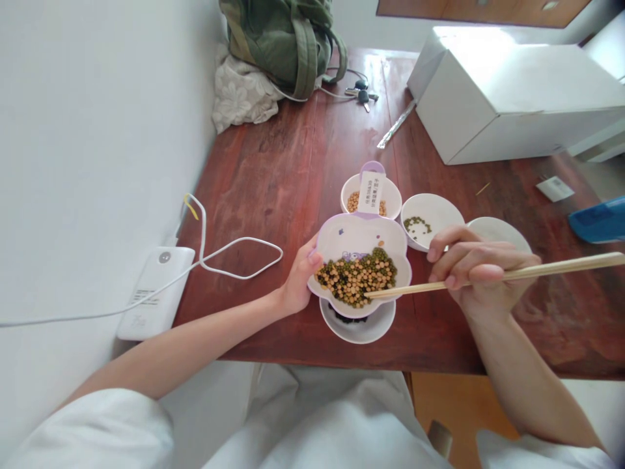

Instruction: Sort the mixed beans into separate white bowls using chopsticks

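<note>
My left hand [301, 277] grips the left rim of a white and purple flower-shaped bowl [336, 236], which holds mixed yellow and green beans [359, 277]. In my right hand [481, 267] is a pair of chopsticks [561, 267], their tips touching the beans. Behind the flower bowl, a white bowl [346, 190] holds yellow beans and has a paper label [371, 193] over it. To its right, another white bowl [442, 208] has a few green beans. A bowl with dark contents [364, 332] sits partly under the flower bowl. My right hand partly hides a further bowl [498, 231].
A white power bank [159, 286] with a looped cable [244, 240] lies at the left by the wall. At the back are a green bag [278, 39], keys [362, 94] and a large white box [517, 85]. A blue object [598, 220] is at the right.
</note>
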`<state>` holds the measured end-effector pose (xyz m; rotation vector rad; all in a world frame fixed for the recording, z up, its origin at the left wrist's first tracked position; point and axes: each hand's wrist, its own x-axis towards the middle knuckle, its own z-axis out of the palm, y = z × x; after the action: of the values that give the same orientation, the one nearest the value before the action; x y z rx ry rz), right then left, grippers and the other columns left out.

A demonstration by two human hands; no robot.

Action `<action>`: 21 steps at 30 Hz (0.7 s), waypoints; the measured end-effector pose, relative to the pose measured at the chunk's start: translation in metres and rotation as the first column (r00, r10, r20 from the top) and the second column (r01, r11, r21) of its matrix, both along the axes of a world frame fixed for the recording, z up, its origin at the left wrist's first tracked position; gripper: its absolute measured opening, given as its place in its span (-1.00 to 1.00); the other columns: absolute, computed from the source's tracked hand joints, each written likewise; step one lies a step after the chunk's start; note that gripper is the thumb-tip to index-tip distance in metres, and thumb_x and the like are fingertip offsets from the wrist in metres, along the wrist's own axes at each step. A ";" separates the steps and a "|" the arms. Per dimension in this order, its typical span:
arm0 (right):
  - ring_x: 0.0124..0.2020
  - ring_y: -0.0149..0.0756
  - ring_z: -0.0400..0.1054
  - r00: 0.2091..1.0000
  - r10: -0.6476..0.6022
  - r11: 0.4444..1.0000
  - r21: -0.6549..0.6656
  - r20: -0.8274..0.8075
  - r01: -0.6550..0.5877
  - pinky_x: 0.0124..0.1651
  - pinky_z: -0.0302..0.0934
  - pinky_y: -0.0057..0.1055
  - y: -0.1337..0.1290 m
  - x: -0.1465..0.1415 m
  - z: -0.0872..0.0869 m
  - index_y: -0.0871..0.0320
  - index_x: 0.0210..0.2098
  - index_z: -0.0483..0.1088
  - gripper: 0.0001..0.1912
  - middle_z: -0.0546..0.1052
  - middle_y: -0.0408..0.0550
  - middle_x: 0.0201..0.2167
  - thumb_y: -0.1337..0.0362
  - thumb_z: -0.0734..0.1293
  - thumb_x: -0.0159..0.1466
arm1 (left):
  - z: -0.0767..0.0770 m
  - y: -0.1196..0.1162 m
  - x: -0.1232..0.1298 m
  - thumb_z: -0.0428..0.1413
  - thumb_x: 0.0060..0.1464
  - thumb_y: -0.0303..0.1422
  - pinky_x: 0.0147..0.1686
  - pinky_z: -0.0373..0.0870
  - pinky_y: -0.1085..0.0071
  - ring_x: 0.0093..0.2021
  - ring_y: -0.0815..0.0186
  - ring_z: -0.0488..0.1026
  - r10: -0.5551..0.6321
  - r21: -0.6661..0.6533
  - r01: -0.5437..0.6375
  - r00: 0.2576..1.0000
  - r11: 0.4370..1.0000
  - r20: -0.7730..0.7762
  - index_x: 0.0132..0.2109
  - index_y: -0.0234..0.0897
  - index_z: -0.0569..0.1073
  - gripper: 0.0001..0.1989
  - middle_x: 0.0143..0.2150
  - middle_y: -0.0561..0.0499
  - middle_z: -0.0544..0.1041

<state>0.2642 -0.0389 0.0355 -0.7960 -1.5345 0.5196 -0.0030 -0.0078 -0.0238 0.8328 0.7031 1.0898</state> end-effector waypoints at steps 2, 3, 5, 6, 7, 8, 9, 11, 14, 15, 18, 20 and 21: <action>-0.48 -0.20 0.47 1.000 -0.005 1.000 -0.004 0.019 0.005 -0.37 0.33 -0.19 0.000 0.000 -0.001 0.08 -0.60 0.49 -0.41 0.54 -0.11 -0.67 -0.08 0.43 0.48 | -0.001 0.000 0.000 0.35 0.11 0.16 0.24 0.59 0.00 0.19 -0.17 0.70 -0.002 0.005 0.002 1.000 1.000 0.010 0.01 -0.20 0.73 -0.43 -0.10 -0.10 0.81; -0.49 -0.19 0.47 1.000 -0.012 1.000 -0.002 0.020 0.012 -0.36 0.34 -0.18 0.000 0.000 -0.002 0.08 -0.60 0.50 -0.42 0.54 -0.11 -0.67 -0.07 0.44 0.48 | -0.001 0.000 0.000 0.35 0.11 0.16 0.26 0.59 -0.01 0.19 -0.17 0.70 -0.001 0.007 0.000 1.000 1.000 0.015 0.01 -0.20 0.73 -0.44 -0.11 -0.10 0.81; -0.50 -0.18 0.47 1.000 -0.030 1.000 0.000 0.009 0.030 -0.35 0.34 -0.16 0.000 -0.001 -0.004 0.06 -0.60 0.52 -0.44 0.54 -0.12 -0.67 -0.06 0.45 0.47 | -0.002 -0.001 0.001 0.35 0.12 0.14 0.29 0.57 -0.02 0.21 -0.17 0.69 0.007 0.004 -0.007 1.000 1.000 0.023 -0.01 -0.20 0.73 -0.46 -0.12 -0.10 0.81; -0.51 -0.17 0.46 0.999 -0.038 0.999 -0.003 0.004 0.038 -0.35 0.34 -0.15 0.000 -0.001 -0.005 0.05 -0.60 0.53 -0.44 0.54 -0.12 -0.68 -0.07 0.46 0.46 | -0.002 -0.002 0.001 0.36 0.12 0.14 0.31 0.56 -0.03 0.23 -0.18 0.68 0.011 -0.004 -0.011 1.000 1.000 0.025 -0.02 -0.20 0.73 -0.47 -0.11 -0.10 0.81; -0.51 -0.17 0.46 0.999 -0.044 0.999 -0.009 0.002 0.044 -0.35 0.34 -0.14 -0.001 -0.001 -0.005 0.04 -0.60 0.53 -0.44 0.54 -0.12 -0.68 -0.09 0.46 0.46 | -0.002 -0.002 0.001 0.38 0.10 0.14 0.33 0.54 -0.04 0.26 -0.20 0.66 0.017 -0.014 -0.016 0.999 1.000 0.028 -0.03 -0.20 0.73 -0.47 -0.11 -0.11 0.81; -0.51 -0.17 0.46 0.999 -0.047 0.999 -0.017 0.004 0.047 -0.35 0.34 -0.13 -0.001 -0.002 -0.006 0.03 -0.60 0.54 -0.44 0.54 -0.11 -0.68 -0.10 0.46 0.45 | -0.002 -0.002 0.001 0.39 0.09 0.13 0.35 0.53 -0.06 0.28 -0.22 0.65 0.019 -0.024 -0.019 0.999 1.000 0.032 -0.04 -0.21 0.73 -0.47 -0.09 -0.13 0.81; -0.50 -0.16 0.46 0.999 -0.045 0.999 -0.026 0.006 0.045 -0.35 0.34 -0.13 -0.001 -0.002 -0.006 0.02 -0.60 0.55 -0.44 0.54 -0.11 -0.68 -0.11 0.46 0.45 | -0.001 -0.002 0.001 0.40 0.08 0.13 0.36 0.52 -0.07 0.30 -0.23 0.63 0.019 -0.030 -0.018 0.999 0.999 0.036 -0.04 -0.21 0.73 -0.46 -0.08 -0.14 0.81; -0.49 -0.14 0.46 1.000 -0.031 0.998 -0.046 0.005 0.031 -0.35 0.36 -0.11 -0.001 -0.003 -0.005 0.02 -0.59 0.56 -0.46 0.54 -0.10 -0.67 -0.11 0.47 0.44 | 0.000 -0.002 0.001 0.39 0.08 0.14 0.38 0.51 -0.08 0.34 -0.25 0.60 0.004 -0.027 -0.003 0.999 1.000 0.039 -0.01 -0.22 0.72 -0.44 -0.04 -0.16 0.80; -0.49 -0.14 0.45 1.000 -0.009 0.998 -0.070 -0.013 0.008 -0.36 0.35 -0.11 0.001 -0.004 -0.005 0.02 -0.59 0.55 -0.46 0.52 -0.10 -0.68 -0.08 0.47 0.45 | 0.001 -0.002 0.001 0.35 0.11 0.16 0.39 0.50 -0.09 0.34 -0.25 0.60 -0.019 -0.010 0.019 0.999 1.000 0.032 0.08 -0.25 0.71 -0.38 0.00 -0.18 0.80; -0.50 -0.14 0.45 1.000 0.000 0.997 -0.076 -0.021 -0.002 -0.36 0.34 -0.12 0.001 -0.004 -0.005 0.03 -0.60 0.54 -0.44 0.52 -0.10 -0.68 -0.08 0.46 0.46 | 0.001 -0.002 0.001 0.34 0.11 0.17 0.39 0.49 -0.09 0.34 -0.25 0.60 -0.017 -0.007 0.018 0.999 1.000 0.029 0.10 -0.25 0.71 -0.36 0.00 -0.18 0.80; -0.50 -0.15 0.46 0.999 -0.008 0.996 -0.088 -0.053 0.003 -0.36 0.34 -0.13 0.003 -0.005 -0.006 0.05 -0.62 0.50 -0.39 0.50 -0.10 -0.70 -0.12 0.44 0.47 | -0.001 -0.002 0.001 0.33 0.13 0.17 0.39 0.49 -0.08 0.31 -0.24 0.62 -0.004 -0.005 0.004 1.000 1.000 0.026 0.16 -0.25 0.69 -0.33 -0.02 -0.18 0.80; -0.50 -0.16 0.47 0.997 -0.038 0.996 -0.083 -0.068 0.032 -0.34 0.35 -0.13 0.003 -0.005 -0.005 0.05 -0.62 0.49 -0.39 0.51 -0.10 -0.69 -0.14 0.44 0.46 | -0.002 -0.002 0.001 0.33 0.14 0.16 0.39 0.49 -0.07 0.30 -0.24 0.63 -0.004 -0.004 0.004 0.999 1.000 0.032 0.18 -0.26 0.68 -0.32 0.00 -0.18 0.80; -0.49 -0.17 0.47 0.996 -0.050 0.996 -0.078 -0.069 0.045 -0.33 0.35 -0.13 0.003 -0.005 -0.005 0.05 -0.62 0.49 -0.39 0.51 -0.11 -0.68 -0.14 0.43 0.47 | -0.003 -0.002 0.001 0.33 0.14 0.16 0.39 0.49 -0.06 0.30 -0.23 0.63 -0.007 -0.001 0.007 0.999 1.000 0.036 0.19 -0.26 0.68 -0.32 0.01 -0.18 0.80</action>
<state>0.2591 -0.0356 0.0302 -0.8625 -1.4337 0.5687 -0.0023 -0.0102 -0.0267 0.8119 0.6705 1.0957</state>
